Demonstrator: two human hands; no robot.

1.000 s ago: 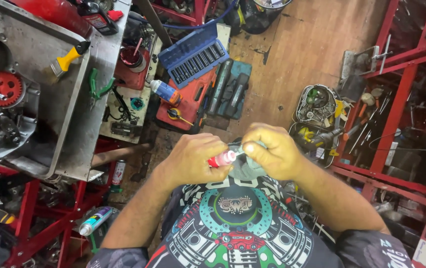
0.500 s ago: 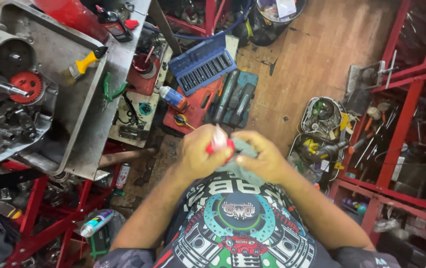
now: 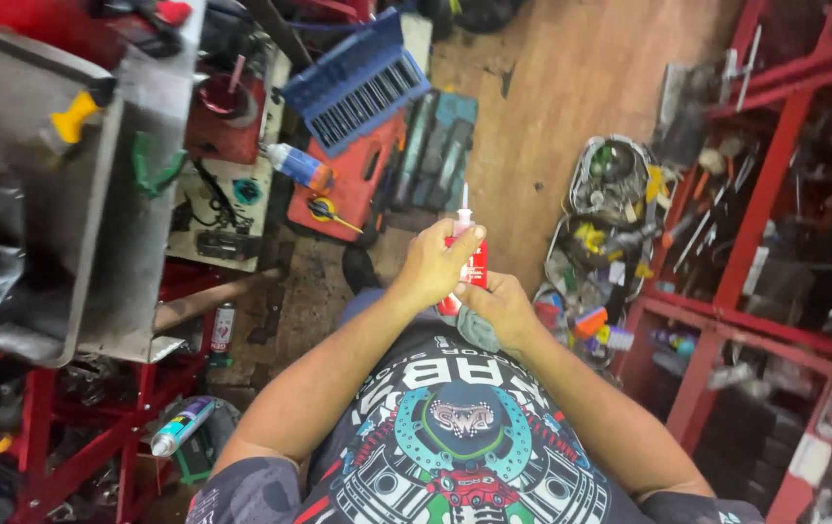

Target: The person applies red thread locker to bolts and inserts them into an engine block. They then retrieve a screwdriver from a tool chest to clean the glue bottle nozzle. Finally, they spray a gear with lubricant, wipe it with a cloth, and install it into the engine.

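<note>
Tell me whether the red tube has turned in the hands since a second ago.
Yes. The red tube lay sideways across the shirt print earlier; now it stands upright, nozzle pointing away, gripped by the left hand, right hand below.

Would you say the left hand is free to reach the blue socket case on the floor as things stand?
Probably not: the left hand is wrapped around the red tube, and the blue socket case lies well ahead on the floor, beyond the red tray.

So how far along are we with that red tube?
Done: the red tube is up off the bench, upright, its thin white nozzle pointing away from the body. In hand: the left hand wraps its body and the right hand holds its lower end along with a grey rag. Left: nothing is applied yet; the nozzle touches no part, and the metal workbench sits aside.
</note>
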